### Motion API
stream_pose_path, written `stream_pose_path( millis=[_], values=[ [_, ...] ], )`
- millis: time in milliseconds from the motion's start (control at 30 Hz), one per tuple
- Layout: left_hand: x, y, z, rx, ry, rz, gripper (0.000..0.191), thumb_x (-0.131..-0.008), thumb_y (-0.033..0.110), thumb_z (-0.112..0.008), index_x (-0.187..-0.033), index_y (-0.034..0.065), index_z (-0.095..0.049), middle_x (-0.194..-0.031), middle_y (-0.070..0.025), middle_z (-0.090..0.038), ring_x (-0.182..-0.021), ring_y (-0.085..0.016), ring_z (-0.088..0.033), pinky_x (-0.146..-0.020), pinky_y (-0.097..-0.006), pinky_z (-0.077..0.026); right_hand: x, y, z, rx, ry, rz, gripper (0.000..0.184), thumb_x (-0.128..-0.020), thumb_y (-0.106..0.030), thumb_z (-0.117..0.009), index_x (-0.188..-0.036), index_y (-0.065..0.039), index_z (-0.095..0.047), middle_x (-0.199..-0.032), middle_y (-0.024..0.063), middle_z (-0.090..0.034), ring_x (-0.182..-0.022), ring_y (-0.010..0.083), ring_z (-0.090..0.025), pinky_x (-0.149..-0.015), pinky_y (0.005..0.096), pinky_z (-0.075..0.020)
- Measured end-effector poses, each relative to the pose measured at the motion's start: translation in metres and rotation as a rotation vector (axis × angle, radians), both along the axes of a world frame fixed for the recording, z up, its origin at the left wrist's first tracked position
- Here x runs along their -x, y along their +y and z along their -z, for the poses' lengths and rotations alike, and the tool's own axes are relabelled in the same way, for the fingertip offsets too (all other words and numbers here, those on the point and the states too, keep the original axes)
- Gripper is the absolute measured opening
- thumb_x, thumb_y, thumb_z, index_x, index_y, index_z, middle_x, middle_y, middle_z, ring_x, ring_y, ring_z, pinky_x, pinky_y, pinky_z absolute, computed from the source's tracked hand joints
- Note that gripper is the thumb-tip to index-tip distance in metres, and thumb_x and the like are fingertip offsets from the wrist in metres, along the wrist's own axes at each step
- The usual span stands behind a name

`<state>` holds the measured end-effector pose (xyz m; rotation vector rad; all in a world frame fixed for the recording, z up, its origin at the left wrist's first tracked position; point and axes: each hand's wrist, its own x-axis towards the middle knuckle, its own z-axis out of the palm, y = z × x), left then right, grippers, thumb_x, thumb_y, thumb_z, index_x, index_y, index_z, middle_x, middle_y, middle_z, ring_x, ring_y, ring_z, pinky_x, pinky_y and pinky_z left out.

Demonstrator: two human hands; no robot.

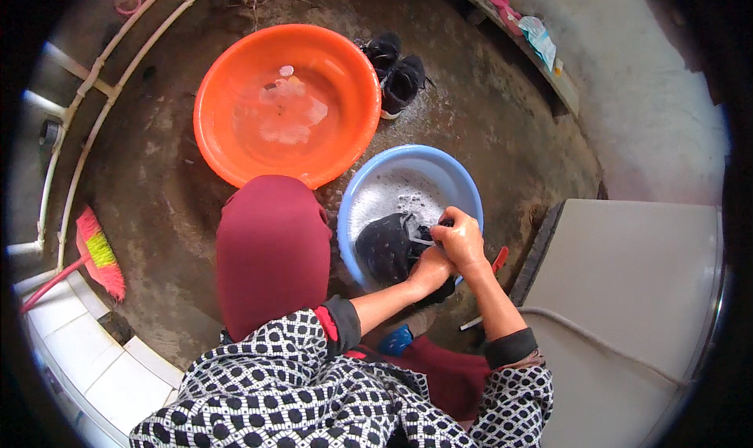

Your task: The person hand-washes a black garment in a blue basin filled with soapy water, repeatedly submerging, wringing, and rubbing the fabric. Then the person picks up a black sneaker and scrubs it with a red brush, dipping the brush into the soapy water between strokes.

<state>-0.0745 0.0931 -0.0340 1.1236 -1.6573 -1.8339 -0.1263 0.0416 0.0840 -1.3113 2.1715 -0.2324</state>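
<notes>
A black shoe (pixel 383 247) with pale laces lies tilted in a light blue plastic basin (pixel 348 213) of sudsy water (pixel 382 192). My left hand (pixel 431 270) is on the shoe's opening side, its fingers partly hidden behind the shoe and my other hand. Just above it, my right hand (pixel 462 239) is closed on a dark part at the shoe's top, perhaps its tongue or collar. The two hands touch or nearly touch. Both are wet. What lies under the suds is hidden.
An orange basin (pixel 200 127) of water stands at the upper left, a pair of black shoes (pixel 405 77) beside it on the wet floor. A red-handled object (pixel 500 260) is right of the blue basin. A broom (pixel 100 254), pipes and a grey-white slab (pixel 635 260) flank the area.
</notes>
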Motion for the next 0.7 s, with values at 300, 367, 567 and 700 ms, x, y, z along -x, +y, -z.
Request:
stream_pose_path(
  millis=[300,367,567,700],
  values=[
    [-0.031,-0.02,-0.048,-0.309,-0.014,-0.202,0.056,-0.067,0.025,-0.078,-0.112,-0.0028,-0.06,-0.094,-0.0137,-0.068,-0.087,-0.024,-0.066,-0.082,-0.0356,-0.05,0.019,0.013,0.022,0.369,-0.661,0.477,0.043,-0.084,-0.046,-0.069,-0.11,-0.012,-0.063,-0.101,0.0043,-0.064,-0.094,0.0172,-0.058,-0.081,0.0312,-0.0465],
    [-0.036,-0.033,-0.06,-0.396,0.368,-0.303,0.045,-0.069,0.018,-0.076,-0.107,-0.0015,-0.062,-0.09,-0.0088,-0.067,-0.081,-0.019,-0.064,-0.077,-0.0334,-0.051,0.034,0.045,0.021,0.464,-0.864,0.692,0.045,-0.096,-0.045,-0.058,-0.124,-0.009,-0.056,-0.103,0.0032,-0.061,-0.099,0.0135,-0.058,-0.084,0.027,-0.0446],
    [-0.04,-0.063,-0.087,-1.031,0.891,-0.537,0.024,-0.073,0.01,-0.07,-0.095,0.0026,-0.064,-0.083,-0.0101,-0.067,-0.074,-0.027,-0.066,-0.07,-0.0411,-0.056,0.025,0.176,0.062,0.251,-1.47,0.855,0.054,-0.096,-0.053,-0.048,-0.079,-0.005,-0.065,-0.08,0.0166,-0.068,-0.07,0.0266,-0.065,-0.066,0.0368,-0.0517],
    [-0.038,-0.053,-0.105,-1.257,1.096,-0.437,0.028,-0.075,0.018,-0.072,-0.099,0.0048,-0.064,-0.095,-0.0132,-0.068,-0.089,-0.036,-0.066,-0.087,-0.0542,-0.053,-0.046,0.163,0.096,0.127,-2.088,0.676,0.084,-0.087,-0.071,-0.048,-0.133,-0.001,-0.053,-0.12,0.018,-0.064,-0.108,0.0301,-0.063,-0.095,0.0446,-0.0498]
  ],
)
